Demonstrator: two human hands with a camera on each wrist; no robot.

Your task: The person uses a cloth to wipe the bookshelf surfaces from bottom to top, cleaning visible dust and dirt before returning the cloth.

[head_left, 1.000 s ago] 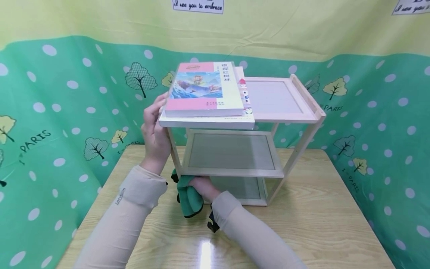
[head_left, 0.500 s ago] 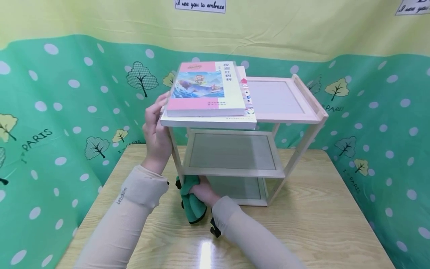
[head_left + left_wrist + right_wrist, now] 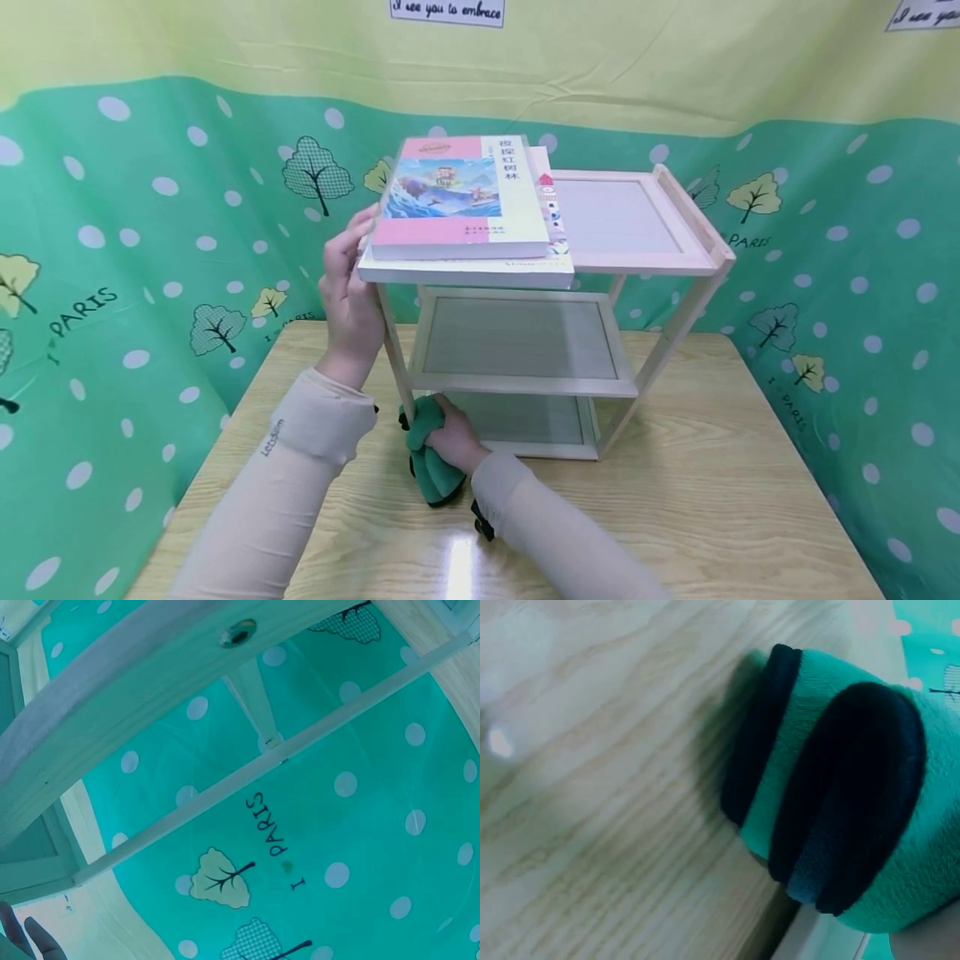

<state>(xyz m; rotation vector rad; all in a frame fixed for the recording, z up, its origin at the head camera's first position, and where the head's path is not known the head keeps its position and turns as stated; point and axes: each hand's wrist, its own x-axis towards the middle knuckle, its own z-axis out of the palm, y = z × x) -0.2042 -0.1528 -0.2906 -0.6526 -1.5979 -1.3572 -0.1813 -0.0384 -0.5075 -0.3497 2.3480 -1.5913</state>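
Observation:
A pale wooden three-tier shelf [image 3: 637,268] stands on the table. My left hand [image 3: 351,292] holds its upper left side, fingers bent beside the books; part of the fingers is hidden. On the left of the top tier lie a pink-and-white book [image 3: 450,232] and a larger white book [image 3: 465,273] beneath it. My right hand [image 3: 456,435] grips a bunched green cloth [image 3: 438,475] with dark edging at the bottom of the front left leg [image 3: 396,358]. In the right wrist view the folded cloth [image 3: 885,900] hangs close to the tabletop.
The light wood table [image 3: 690,500] extends around the shelf. Behind and at both sides hangs a green and yellow curtain [image 3: 150,250] with dots and trees. The shelf's middle tier [image 3: 517,337] and bottom tier [image 3: 525,421] lie below the books. A raised rail [image 3: 693,212] edges the top right.
My right hand and the green cloth have slid down along the front left leg and slightly to the right. The left hand keeps its place beside the books.

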